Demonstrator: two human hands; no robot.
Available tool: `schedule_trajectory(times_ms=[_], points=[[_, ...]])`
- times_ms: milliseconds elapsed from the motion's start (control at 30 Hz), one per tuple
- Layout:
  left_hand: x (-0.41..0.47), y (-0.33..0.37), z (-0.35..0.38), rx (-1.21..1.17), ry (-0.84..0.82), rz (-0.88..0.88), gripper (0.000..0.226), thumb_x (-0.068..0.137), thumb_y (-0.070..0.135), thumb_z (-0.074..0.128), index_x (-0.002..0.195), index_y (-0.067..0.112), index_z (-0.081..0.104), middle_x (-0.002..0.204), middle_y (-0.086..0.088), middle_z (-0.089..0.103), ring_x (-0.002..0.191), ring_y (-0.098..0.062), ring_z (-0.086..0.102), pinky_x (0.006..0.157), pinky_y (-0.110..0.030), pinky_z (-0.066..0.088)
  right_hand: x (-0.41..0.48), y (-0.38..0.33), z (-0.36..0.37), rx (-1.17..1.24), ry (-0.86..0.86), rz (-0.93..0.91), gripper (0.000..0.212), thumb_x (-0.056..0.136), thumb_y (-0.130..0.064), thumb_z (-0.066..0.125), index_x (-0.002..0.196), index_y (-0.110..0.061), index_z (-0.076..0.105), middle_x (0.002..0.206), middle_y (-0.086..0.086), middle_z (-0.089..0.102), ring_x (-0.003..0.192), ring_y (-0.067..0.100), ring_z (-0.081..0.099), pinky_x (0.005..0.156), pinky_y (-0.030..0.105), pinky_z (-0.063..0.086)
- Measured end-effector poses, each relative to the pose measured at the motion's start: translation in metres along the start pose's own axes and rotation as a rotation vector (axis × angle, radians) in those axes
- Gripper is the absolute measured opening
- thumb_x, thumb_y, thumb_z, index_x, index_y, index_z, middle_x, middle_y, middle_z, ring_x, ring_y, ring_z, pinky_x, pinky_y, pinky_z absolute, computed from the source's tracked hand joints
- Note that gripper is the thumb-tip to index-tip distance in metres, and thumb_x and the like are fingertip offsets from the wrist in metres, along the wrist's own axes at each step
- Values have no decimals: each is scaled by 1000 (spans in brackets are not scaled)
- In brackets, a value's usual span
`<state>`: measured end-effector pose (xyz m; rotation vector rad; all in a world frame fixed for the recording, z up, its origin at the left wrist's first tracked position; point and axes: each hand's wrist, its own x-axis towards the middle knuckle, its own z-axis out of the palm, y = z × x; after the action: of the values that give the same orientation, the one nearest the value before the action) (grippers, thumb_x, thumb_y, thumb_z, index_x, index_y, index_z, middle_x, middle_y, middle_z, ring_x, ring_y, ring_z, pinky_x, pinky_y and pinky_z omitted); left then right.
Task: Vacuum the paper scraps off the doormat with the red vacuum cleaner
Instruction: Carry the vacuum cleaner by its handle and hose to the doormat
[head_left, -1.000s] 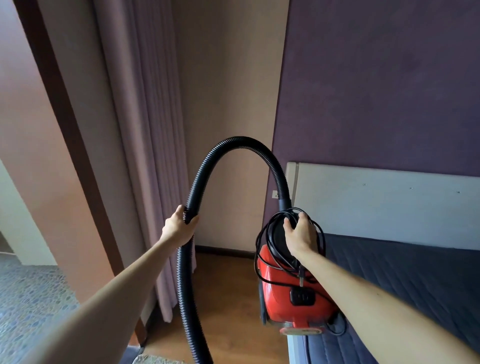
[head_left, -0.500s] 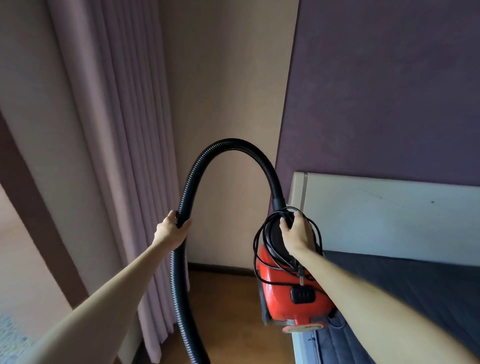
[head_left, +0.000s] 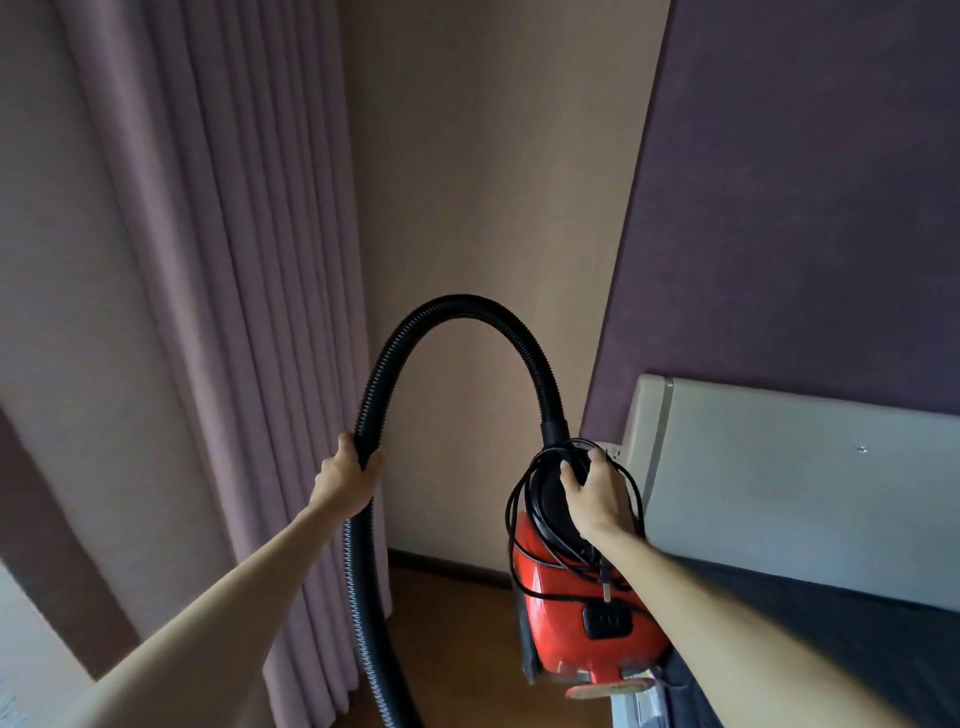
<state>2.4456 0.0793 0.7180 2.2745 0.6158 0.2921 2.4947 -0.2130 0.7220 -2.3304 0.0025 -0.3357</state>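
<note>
Head view: your left hand (head_left: 347, 480) is wrapped around the black ribbed hose (head_left: 457, 306), which arches over to the red vacuum cleaner (head_left: 571, 613). Your right hand (head_left: 597, 496) grips the vacuum's black top, amid the looped power cord (head_left: 524, 519), holding it up beside the bed (head_left: 831, 613). Pinkish curtain (head_left: 234, 312) hangs left, wooden floor (head_left: 457, 649) below. Doormat isn't in frame.
</note>
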Motion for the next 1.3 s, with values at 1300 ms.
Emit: schedule_trajectory(times_ms=[1300], points=[[-124,-230,193,-266,557,-1024,26,100,24,53,112,8,37,93,-20,62,91,-41,63,71,-38,43,-44,136,329,-39,-1039,-516,37,95,-31,57,120,-3,55,101,19,70,93,36,66,74,34,48]])
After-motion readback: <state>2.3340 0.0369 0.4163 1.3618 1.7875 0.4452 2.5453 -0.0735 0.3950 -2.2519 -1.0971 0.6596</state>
